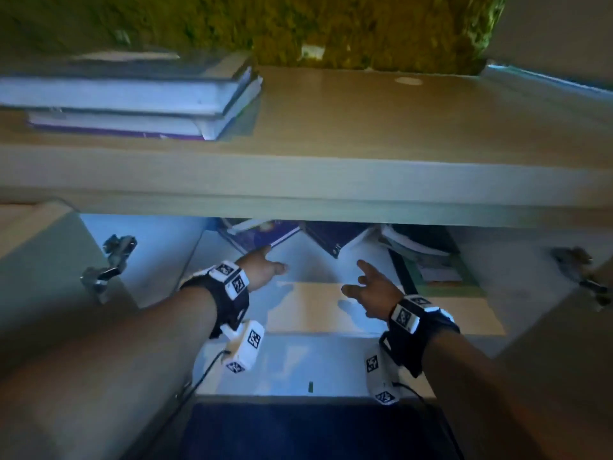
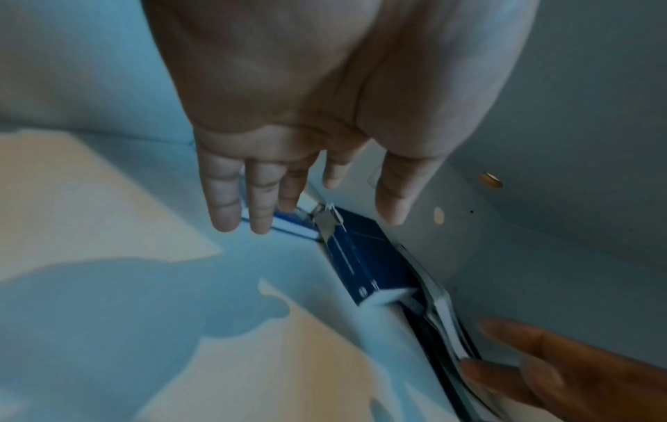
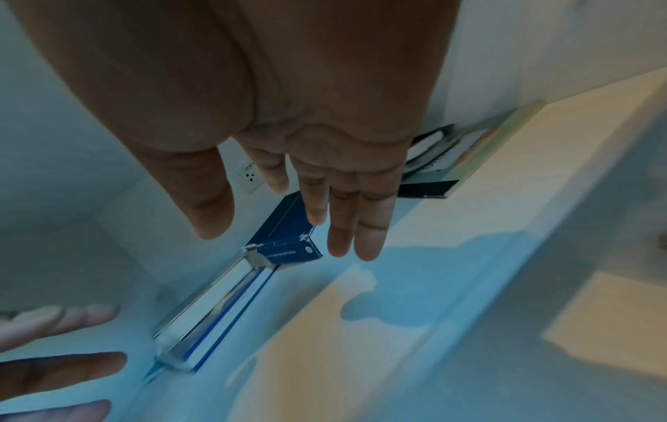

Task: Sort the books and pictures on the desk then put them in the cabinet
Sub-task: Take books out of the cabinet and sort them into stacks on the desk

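Reaching: both hands empty | left hand (image 1: pixel 263 265), right hand (image 1: pixel 371 290) | books (image 1: pixel 335 239) just beyond fingertips

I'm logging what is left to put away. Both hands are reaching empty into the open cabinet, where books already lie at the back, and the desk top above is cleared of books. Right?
Not quite. The desk top is not cleared: the head view shows a stack of books lying on its left side. The rest holds: the left hand and right hand reach empty into the cabinet, where a dark blue book lies at the back.

text: none legible | blue book (image 3: pixel 288 251) spine print: blurred | wristband markers (image 1: pixel 232 277): patterns only
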`<state>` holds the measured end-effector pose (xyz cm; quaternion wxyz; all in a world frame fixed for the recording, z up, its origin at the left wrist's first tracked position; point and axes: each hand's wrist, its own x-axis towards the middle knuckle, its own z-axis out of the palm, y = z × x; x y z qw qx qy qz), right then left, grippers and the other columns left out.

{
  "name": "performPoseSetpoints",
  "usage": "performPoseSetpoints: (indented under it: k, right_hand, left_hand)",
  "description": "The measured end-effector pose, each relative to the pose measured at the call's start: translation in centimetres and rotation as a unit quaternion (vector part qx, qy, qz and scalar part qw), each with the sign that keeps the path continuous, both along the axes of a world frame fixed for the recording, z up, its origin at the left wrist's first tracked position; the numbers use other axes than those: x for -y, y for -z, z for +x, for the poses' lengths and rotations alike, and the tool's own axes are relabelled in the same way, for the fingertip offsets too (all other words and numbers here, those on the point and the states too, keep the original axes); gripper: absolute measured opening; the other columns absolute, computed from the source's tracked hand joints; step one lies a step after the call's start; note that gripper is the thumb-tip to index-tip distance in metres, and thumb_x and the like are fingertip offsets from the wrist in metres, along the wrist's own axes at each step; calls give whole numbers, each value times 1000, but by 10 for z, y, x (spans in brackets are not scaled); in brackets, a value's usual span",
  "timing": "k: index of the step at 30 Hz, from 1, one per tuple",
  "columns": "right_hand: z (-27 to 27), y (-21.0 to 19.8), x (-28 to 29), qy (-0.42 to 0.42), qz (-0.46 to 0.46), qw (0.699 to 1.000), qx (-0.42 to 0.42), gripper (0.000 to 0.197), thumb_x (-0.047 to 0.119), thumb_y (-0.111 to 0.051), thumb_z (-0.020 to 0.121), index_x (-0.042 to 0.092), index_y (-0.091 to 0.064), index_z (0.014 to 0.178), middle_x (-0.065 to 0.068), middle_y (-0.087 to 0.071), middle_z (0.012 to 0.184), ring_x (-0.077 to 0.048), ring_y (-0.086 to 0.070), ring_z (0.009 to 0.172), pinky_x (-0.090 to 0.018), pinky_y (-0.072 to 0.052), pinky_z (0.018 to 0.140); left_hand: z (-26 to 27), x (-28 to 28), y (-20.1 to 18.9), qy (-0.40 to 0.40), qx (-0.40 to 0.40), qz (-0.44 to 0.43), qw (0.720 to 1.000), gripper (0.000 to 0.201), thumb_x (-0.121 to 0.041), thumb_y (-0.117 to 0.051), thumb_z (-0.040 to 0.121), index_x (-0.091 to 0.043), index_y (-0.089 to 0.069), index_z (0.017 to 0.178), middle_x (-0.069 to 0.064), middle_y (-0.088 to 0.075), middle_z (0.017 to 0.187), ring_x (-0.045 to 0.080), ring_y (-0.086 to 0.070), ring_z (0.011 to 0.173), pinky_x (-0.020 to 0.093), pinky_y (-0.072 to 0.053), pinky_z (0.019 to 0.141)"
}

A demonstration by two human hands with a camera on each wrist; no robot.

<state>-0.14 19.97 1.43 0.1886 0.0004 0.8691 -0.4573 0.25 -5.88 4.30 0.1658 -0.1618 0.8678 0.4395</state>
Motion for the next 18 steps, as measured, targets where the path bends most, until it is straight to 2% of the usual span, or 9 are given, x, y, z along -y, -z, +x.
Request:
performPoseSetpoints:
  k: [2,4,7,9,11,13,14,16,18]
  right_hand:
    - [-29,13,9,11,21,999,-37,88,35,-70,93,25,-15,161,-10,-34,161,-34,-45,140,-49,-44,111]
    - [-58,23,18,24,39,997,-63,84,32,-68,94,23,-17,161,-10,-41,156,-34,-49,136,-44,-45,109]
    - [-95,33,28,22,38,998,-49,88,35,-70,93,28,-15,161,-1,-55,137,-22,-58,113,-34,-43,93]
    - [-113,35,33,18,76,994,-75,83,31,-68,95,22,-18,161,-6,-45,150,-26,-50,130,-28,-32,92]
    - [-124,35,38,11,129,985,-113,78,27,-67,95,13,-23,159,-15,-42,152,-32,-49,128,-29,-38,92]
    - [-137,37,41,-7,167,976,-137,72,27,-68,93,11,-31,153,-17,-52,140,-28,-53,106,-28,-43,77]
    - [-147,39,43,-10,174,974,-142,67,26,-68,92,11,-36,149,-17,-55,135,-28,-55,105,-28,-44,73]
    - [-164,40,45,-22,191,971,-142,59,26,-67,91,15,-41,143,-15,-54,133,-34,-57,117,-34,-49,82]
    - [-174,45,44,-37,236,962,-132,74,33,-65,92,10,-31,154,-15,-47,149,-35,-50,133,-38,-47,98]
  left_hand:
    - [-33,14,5,-7,-26,-49,998,63,-40,-62,95,-17,-39,149,21,-51,144,39,-58,120,26,-37,63]
    - [-61,24,10,-5,-46,-64,997,42,-35,-61,96,-14,-52,131,22,-56,134,40,-57,121,26,-36,59]
    - [-89,27,22,-13,-112,-106,988,55,-31,-66,93,-9,-49,140,14,-55,137,30,-57,119,30,-49,83]
    - [-101,26,28,-5,-127,-161,979,62,-38,-67,91,-7,-48,142,10,-52,144,29,-54,124,31,-47,99]
    - [-109,25,33,4,-110,-191,975,58,-42,-66,91,-6,-54,136,11,-57,138,29,-56,121,33,-47,101]
    - [-118,19,34,21,-105,-180,978,49,-40,-67,91,-5,-62,124,13,-64,123,29,-62,109,34,-50,92]
    - [-122,13,34,27,-120,-164,979,38,-39,-67,90,-6,-66,110,12,-66,108,27,-63,95,32,-50,80]
    - [-134,-5,33,39,-134,-127,982,23,-32,-65,93,-12,-60,83,5,-57,82,19,-53,70,26,-40,61]
    - [-144,-26,36,43,-124,-85,988,16,-27,-59,97,-14,-54,89,3,-54,91,20,-51,80,28,-44,70]
